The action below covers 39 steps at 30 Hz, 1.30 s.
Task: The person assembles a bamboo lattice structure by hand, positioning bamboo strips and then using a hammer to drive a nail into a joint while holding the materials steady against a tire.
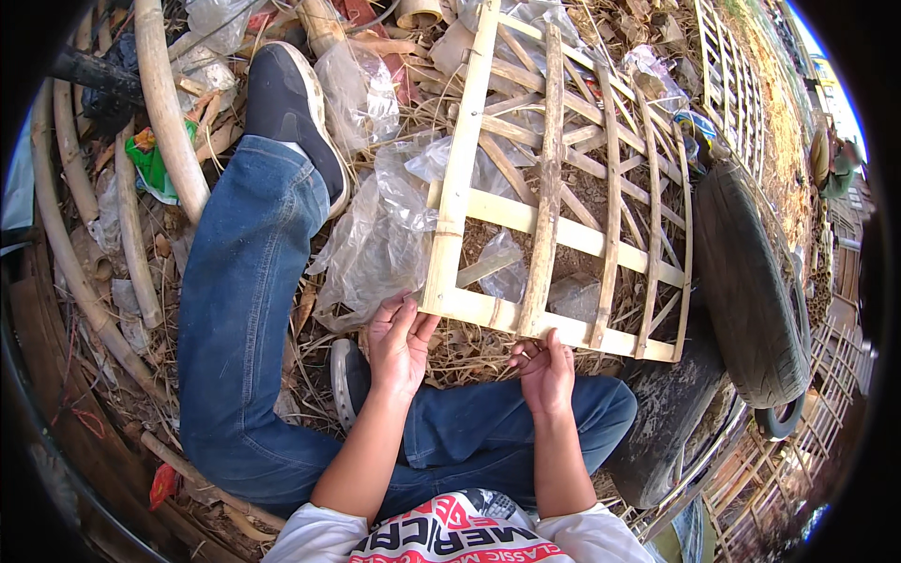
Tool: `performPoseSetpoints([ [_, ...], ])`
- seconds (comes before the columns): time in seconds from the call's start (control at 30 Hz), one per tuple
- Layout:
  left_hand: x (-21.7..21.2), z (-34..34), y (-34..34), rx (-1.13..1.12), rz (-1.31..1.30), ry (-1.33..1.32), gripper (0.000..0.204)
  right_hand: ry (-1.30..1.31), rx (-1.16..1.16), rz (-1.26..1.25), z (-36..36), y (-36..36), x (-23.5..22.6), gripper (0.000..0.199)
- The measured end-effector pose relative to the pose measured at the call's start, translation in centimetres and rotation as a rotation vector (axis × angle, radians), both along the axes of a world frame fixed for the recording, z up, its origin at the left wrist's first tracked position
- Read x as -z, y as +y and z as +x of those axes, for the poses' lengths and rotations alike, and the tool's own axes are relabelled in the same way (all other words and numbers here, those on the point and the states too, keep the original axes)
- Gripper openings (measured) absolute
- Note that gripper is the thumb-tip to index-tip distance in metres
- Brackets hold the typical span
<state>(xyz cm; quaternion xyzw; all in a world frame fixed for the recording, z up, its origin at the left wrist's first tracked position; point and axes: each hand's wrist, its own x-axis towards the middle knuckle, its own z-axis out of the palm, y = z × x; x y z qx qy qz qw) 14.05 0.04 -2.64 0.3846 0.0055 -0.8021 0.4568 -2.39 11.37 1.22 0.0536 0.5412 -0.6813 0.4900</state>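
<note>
A lattice panel of split bamboo slats (pixel 458 188) lies tilted in front of me, its slats crossing and nailed or joined at the overlaps. Its near edge is a pale slat (pixel 488 310) running left to right. At that edge's left corner, my left hand (pixel 398 349) pinches the bamboo between thumb and fingers. My right hand (pixel 546 373) is further right along the same slat, palm up with fingers curled and the thumb and a fingertip at the slat's lower edge, where a crossing slat ends.
Worn tyres (pixel 751 281) stand close on the right. Bamboo poles (pixel 169 113) lie at the left. Clear plastic sheeting (pixel 375 225) and dry leaves cover the ground. Another lattice panel (pixel 732 84) is at the far right. My shod foot (pixel 291 113) rests beside the panel.
</note>
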Motion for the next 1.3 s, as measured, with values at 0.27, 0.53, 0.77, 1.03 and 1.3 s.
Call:
performPoseSetpoints([
  [0.27, 0.0, -0.4, 0.0, -0.036, 0.063, 0.126, 0.021, 0.040, -0.027, 0.032, 0.2, -0.3, 0.2, 0.025],
  [0.53, -0.1, -0.8, -0.6, 0.001, 0.029, 0.061, 0.024, 0.044, -0.024, 0.026, 0.1, -0.3, 0.7, 0.022],
  [0.77, 0.3, -1.2, -0.7, -0.022, 0.073, 0.149, 0.017, 0.045, -0.031, 0.016, 0.1, -0.5, 0.5, 0.021],
  [1.03, 0.6, -1.2, -0.7, -0.035, 0.093, 0.165, 0.016, 0.040, -0.038, -0.018, 0.2, -0.5, 0.8, 0.022],
  [1.3, 0.8, -1.3, -1.0, -0.042, 0.072, 0.076, 0.015, 0.051, -0.047, -0.040, 0.2, -0.2, 1.4, 0.022],
])
